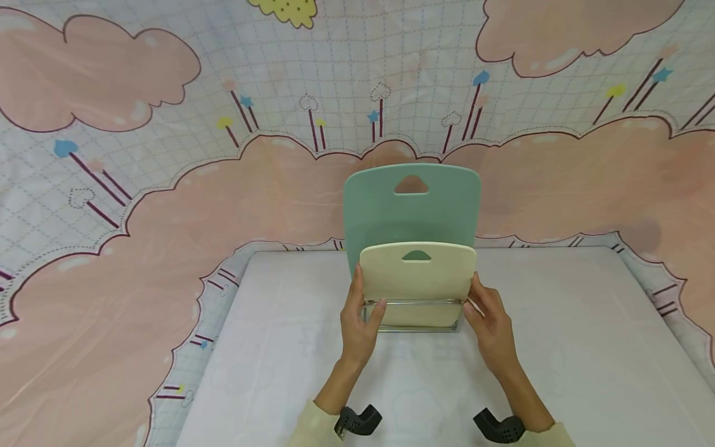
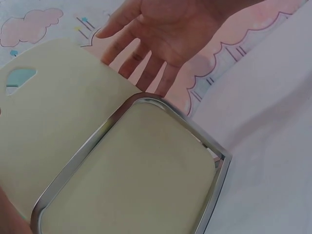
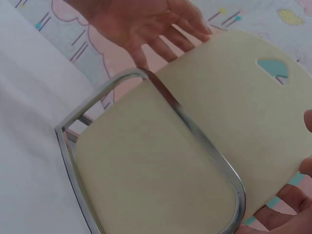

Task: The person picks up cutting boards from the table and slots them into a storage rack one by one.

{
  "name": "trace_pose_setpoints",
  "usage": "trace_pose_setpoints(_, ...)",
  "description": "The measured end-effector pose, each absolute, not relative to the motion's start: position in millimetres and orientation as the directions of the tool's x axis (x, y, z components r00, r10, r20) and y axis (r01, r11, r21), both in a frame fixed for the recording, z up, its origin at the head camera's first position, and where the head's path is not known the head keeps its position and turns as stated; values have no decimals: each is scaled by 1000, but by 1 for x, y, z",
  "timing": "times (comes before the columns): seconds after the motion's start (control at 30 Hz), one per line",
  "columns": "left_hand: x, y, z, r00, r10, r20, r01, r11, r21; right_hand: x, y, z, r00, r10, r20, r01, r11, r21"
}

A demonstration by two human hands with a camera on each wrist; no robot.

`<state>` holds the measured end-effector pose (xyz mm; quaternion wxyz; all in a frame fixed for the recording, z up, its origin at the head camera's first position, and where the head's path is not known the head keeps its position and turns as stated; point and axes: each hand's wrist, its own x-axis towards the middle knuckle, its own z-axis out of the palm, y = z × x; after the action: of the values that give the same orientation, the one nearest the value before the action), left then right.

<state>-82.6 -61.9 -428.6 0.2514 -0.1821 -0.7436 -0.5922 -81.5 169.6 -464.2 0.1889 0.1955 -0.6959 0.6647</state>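
Note:
A cream cutting board (image 1: 418, 276) stands upright in a silver metal rack (image 1: 413, 302), with a taller green cutting board (image 1: 374, 214) behind it. Both boards have a handle slot near the top. At the left side, my left hand (image 1: 359, 329) touches the cream board and rack with its fingers extended and its thumb toward the front. My right hand (image 1: 496, 332) mirrors it at the right edge. Seen across in the left wrist view, the right hand (image 2: 170, 29) has spread, straight fingers; in the right wrist view the left hand (image 3: 131, 24) does too.
The rack rests on a white table (image 1: 290, 366), near its far edge. Behind hangs a printed cloth (image 1: 279, 186) with pink clouds, grid lines and small stars. Dark wrist devices (image 1: 360, 421) sit at both cuffs.

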Motion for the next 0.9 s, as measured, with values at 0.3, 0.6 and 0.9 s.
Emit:
trace_pose_setpoints(0.3,-85,-64,-424,-833,2,554,531,285,798,-84,172,-459,-898,-63,436,-440,126,-889)
trace_pose_setpoints(0.6,-90,-66,-421,-899,26,437,431,237,871,-91,172,-455,-946,-51,320,-321,270,-908)
trace_pose_setpoints(0.9,-94,-65,-417,-897,37,441,438,215,873,-94,177,-451,-963,-58,263,-269,286,-920)
